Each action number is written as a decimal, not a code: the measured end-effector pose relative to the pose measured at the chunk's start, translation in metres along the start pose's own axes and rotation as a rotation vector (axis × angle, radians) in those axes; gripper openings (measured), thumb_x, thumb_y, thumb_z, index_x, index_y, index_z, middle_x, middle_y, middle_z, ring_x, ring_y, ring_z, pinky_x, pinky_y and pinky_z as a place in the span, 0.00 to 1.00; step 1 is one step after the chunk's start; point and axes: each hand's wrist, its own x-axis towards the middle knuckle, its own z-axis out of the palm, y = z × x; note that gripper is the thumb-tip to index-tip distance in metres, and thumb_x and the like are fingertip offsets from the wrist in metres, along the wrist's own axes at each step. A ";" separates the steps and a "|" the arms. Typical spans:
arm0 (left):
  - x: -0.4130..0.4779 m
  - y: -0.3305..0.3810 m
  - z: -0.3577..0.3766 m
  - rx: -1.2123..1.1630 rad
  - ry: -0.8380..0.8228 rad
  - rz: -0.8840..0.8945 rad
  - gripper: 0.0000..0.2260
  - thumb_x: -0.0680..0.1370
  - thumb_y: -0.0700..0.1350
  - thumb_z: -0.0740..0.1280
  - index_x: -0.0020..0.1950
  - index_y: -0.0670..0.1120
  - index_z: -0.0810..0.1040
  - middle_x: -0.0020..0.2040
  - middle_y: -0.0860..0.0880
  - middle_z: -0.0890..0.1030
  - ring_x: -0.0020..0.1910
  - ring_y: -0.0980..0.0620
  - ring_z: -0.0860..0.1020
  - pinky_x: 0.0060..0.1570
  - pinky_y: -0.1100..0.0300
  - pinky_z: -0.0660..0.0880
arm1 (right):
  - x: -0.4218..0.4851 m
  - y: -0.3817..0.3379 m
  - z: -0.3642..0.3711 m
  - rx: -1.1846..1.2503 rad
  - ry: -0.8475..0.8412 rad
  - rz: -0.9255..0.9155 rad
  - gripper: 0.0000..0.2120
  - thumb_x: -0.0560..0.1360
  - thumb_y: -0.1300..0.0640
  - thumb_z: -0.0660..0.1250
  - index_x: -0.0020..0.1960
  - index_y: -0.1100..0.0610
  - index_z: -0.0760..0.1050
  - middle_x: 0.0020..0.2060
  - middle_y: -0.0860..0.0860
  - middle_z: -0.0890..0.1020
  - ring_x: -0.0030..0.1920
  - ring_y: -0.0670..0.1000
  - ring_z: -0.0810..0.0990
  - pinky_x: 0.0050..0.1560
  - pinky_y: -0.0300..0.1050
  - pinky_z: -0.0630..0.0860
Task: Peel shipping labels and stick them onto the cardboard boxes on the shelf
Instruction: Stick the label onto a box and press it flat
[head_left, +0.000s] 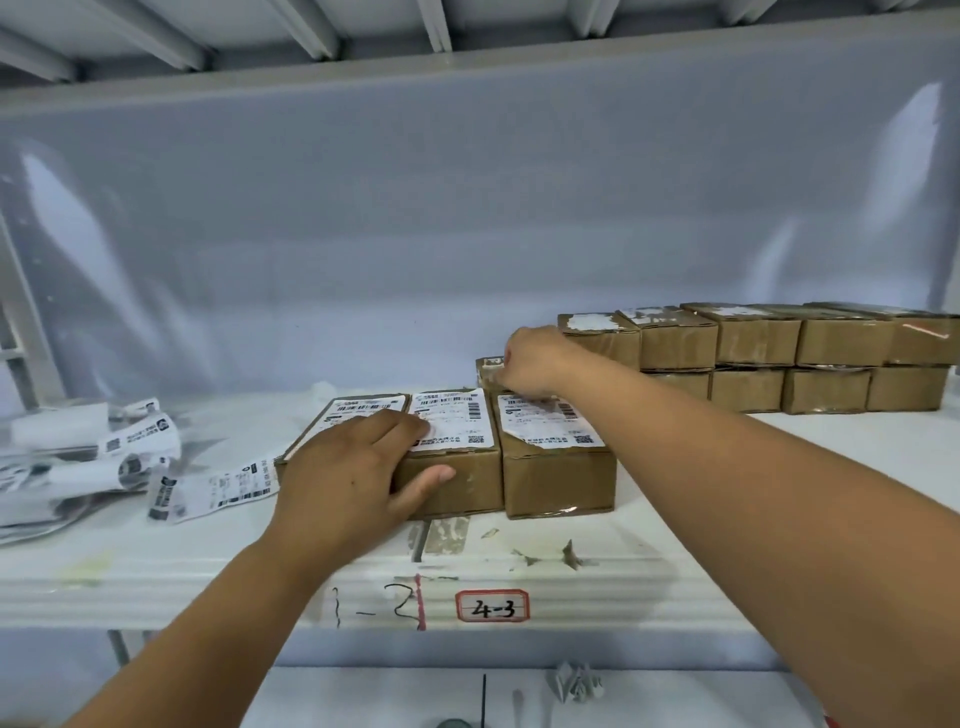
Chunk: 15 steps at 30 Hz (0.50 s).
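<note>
Loose label strips (208, 486) far left on the shelf (779, 519), left hand (343, 478) spread flat over the front labelled boxes (467, 483) (thumb against the front face), right hand (535, 364) curled just behind them at a small rear box (488, 370), grasp unclear.

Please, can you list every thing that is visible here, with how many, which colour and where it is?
Brown cardboard boxes with white shipping labels: three, brown, side by side at the shelf front.
Stacked brown cardboard boxes: about nine, brown, two layers, right rear.
Small brown box: one, partly hidden behind the right hand.
Loose white printed labels: several, white and black, left side.
Red-bordered tag marked 4-3: one, shelf's front edge.
White shelf: one, under everything.
Crumpled grey paper: one, lower level.
Left hand: fingers flat on the left and middle labelled boxes.
Right hand: far edge of the right labelled box; fingers hidden.
</note>
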 end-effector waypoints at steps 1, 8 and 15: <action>0.000 -0.001 0.001 -0.016 -0.004 0.002 0.31 0.77 0.68 0.44 0.51 0.52 0.81 0.47 0.55 0.83 0.40 0.49 0.82 0.36 0.60 0.76 | 0.003 -0.005 0.000 -0.055 -0.037 0.007 0.13 0.78 0.49 0.60 0.50 0.59 0.72 0.53 0.57 0.78 0.46 0.55 0.74 0.42 0.42 0.70; -0.002 -0.006 0.006 -0.092 -0.040 0.005 0.32 0.75 0.71 0.45 0.54 0.52 0.80 0.49 0.54 0.82 0.45 0.49 0.81 0.44 0.57 0.76 | 0.020 -0.019 0.011 -0.122 -0.180 0.135 0.31 0.79 0.37 0.53 0.72 0.58 0.64 0.70 0.55 0.68 0.68 0.58 0.68 0.66 0.51 0.66; -0.001 -0.008 0.009 -0.030 0.014 0.026 0.32 0.75 0.71 0.43 0.51 0.54 0.81 0.46 0.56 0.83 0.41 0.51 0.81 0.41 0.58 0.76 | 0.038 -0.029 0.009 -0.115 -0.348 0.195 0.31 0.79 0.37 0.53 0.73 0.57 0.64 0.69 0.54 0.69 0.67 0.58 0.69 0.63 0.50 0.68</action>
